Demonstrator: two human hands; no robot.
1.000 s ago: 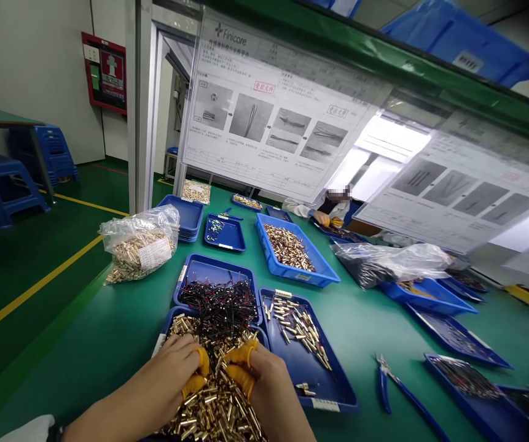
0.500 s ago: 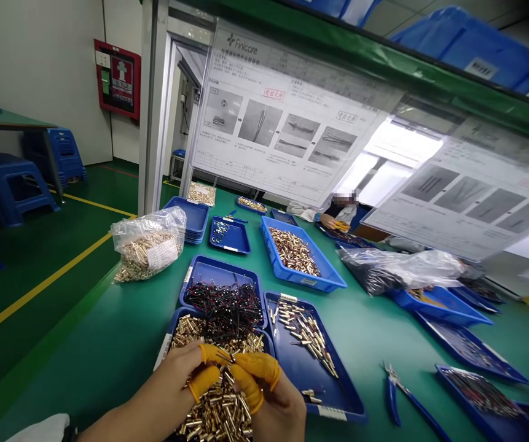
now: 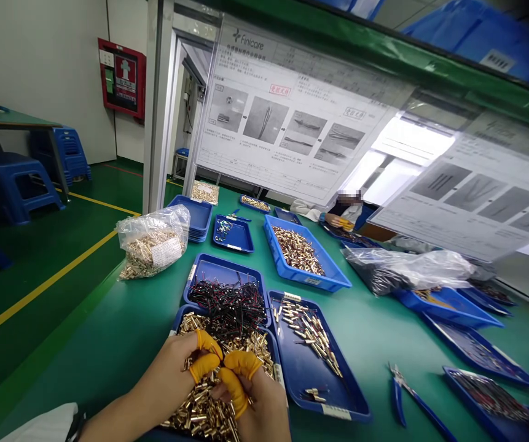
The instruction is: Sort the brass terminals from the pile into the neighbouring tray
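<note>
My left hand [image 3: 176, 374] and my right hand [image 3: 250, 396] meet over a blue tray [image 3: 176, 324] heaped with small brass sleeves [image 3: 202, 411]. Both wear orange finger cots, and their fingertips are pinched together on a small part I cannot make out. Just beyond lies a tray of red and black wires [image 3: 227, 299]. To the right, another blue tray [image 3: 338, 399] holds finished brass-tipped pieces [image 3: 308, 331].
A plastic bag of brass parts [image 3: 151, 248] sits at the left on the green table [image 3: 107, 344]. A deeper blue bin of brass parts [image 3: 298, 252], more trays and a dark bag [image 3: 402, 270] lie behind. Blue-handled pliers [image 3: 402, 396] rest at the right. Another person [image 3: 342, 212] works opposite.
Both hands have lifted from digging in the brass heap and brought their fingertips together above it. The camera has shifted a little to the left.
</note>
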